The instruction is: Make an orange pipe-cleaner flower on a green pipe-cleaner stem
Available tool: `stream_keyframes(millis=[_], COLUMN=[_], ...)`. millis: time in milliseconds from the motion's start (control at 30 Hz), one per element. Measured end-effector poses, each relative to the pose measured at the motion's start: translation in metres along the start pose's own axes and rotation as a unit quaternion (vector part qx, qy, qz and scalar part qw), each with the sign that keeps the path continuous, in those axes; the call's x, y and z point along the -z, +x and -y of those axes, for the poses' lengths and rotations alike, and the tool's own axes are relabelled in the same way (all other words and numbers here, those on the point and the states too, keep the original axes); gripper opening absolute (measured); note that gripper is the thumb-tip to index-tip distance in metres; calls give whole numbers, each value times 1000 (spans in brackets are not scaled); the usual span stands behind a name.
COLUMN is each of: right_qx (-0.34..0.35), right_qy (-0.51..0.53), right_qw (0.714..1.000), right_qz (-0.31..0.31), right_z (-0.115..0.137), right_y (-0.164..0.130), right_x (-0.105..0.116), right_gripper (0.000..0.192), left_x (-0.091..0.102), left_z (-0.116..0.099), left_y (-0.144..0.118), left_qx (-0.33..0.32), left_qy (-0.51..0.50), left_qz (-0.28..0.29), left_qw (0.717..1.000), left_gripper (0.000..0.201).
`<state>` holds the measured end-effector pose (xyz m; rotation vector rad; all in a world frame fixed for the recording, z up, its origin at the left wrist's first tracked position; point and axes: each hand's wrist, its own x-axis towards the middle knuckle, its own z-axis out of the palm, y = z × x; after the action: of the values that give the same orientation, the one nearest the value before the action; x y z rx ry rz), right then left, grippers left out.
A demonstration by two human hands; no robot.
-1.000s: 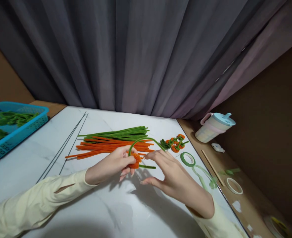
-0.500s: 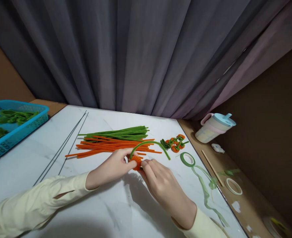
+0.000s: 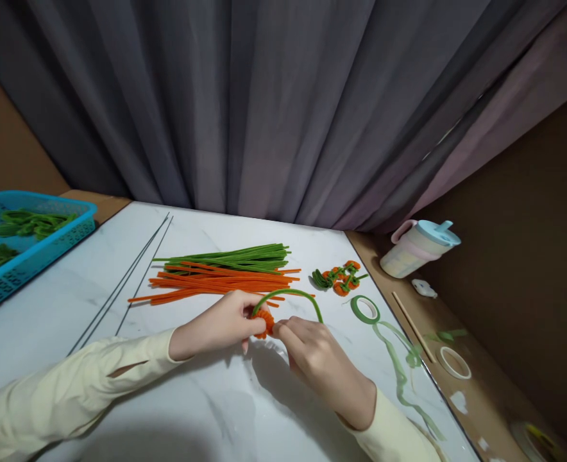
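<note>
A: What are the left hand's (image 3: 219, 325) fingers (image 3: 252, 328) doing?

B: Grasping. Thumb in front, the others mostly hidden behind, they pinch the orange coil (image 3: 265, 323) by its left side, held up off the worktop (image 3: 216, 404).

A: How should that coil handle?

B: It's very light, I'd judge: soft fuzz over what is probably bendable wire. The nap should grip rather than slip, though a hard squeeze could flatten those ridges. The side under the thumb seems the right hold, since it steadies the coil and leaves the right edge reachable.

A: And the green stem (image 3: 288, 291)?

B: It rises at the coil's upper left and arches over to the right, coming down by the right hand (image 3: 322, 359). It looks springy enough to keep its own curve, but would likely kink if pinched mid-arch. I'd take it low, near the coil.

A: The right hand's fingers?

B: Drawn close together at the coil's right edge, touching or nearly so. Their tips are hidden, so I cannot tell whether they grasp anything.

A: Further right?

B: A cluster of orange-and-green pieces (image 3: 344, 283), probably just as light; lift those by their green parts. Then a roll of green tape (image 3: 356, 310), its loose strip (image 3: 399, 369) thin and likely easily torn.
</note>
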<state>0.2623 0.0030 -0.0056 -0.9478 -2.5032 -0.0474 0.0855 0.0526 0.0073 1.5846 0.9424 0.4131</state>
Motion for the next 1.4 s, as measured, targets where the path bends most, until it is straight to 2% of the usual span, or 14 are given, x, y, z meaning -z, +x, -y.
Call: stream_keyframes(millis=[133, 200, 267, 300, 400, 433, 567, 667, 733, 800, 933, 1133, 1300, 1400], right_qx=[-7, -43, -100, -130, -188, -194, -173, -122, -95, -90, -112, -139, -175, -267], right_qy=[51, 94, 152, 180, 225, 226, 165, 88, 59, 51, 79, 126, 230, 347], right_qw=[999, 994, 981, 973, 952, 950, 965, 984, 992, 994, 991, 982, 957, 899], right_qz=[-1, 26, 59, 72, 86, 89, 104, 91, 63, 37, 1, -12, -15, -21], right_z=[-7, -9, -12, -12, -11, -9, 0, 3, 1, 0, -2, -1, -1, 0], right_y=[-1, -2, -3, -4, -8, -9, -17, -26, -33, -38, -45, -47, -49, -47], right_x=[-5, -6, -5, -5, -5, -6, -14, -24, -29, -33, -36, -42, -42, -42], right_gripper=[30, 25, 11, 13, 46, 48, 21, 5, 8, 11, 15, 26, 32, 37], left_x=[5, 6, 5, 3, -5, -8, -17, -19, -17, -16, -18, -26, -24, -23], left_z=[4, 6, 8, 10, 15, 17, 24, 28, 29, 31, 38, 50, 53, 54], left_y=[4, 6, 8, 9, 10, 9, 10, 14, 16, 18, 18, 18, 20, 22], left_qx=[6, 14, 19, 17, 10, 15, 41, 24, 25, 44, 59, 59, 68, 77], left_qy=[-3, -10, -32, -48, -82, -79, -21, 36, 29, -29, -132, -143, -147, -175], left_qz=[22, 19, 12, 8, -2, -3, 19, 28, 48, 83, 122, 133, 126, 114], left_qw=[1000, 1000, 999, 999, 997, 997, 999, 999, 998, 995, 982, 979, 979, 975], left_gripper=[9, 9, 9, 10, 17, 16, 12, 11, 9, 7, 20, 26, 30, 28])
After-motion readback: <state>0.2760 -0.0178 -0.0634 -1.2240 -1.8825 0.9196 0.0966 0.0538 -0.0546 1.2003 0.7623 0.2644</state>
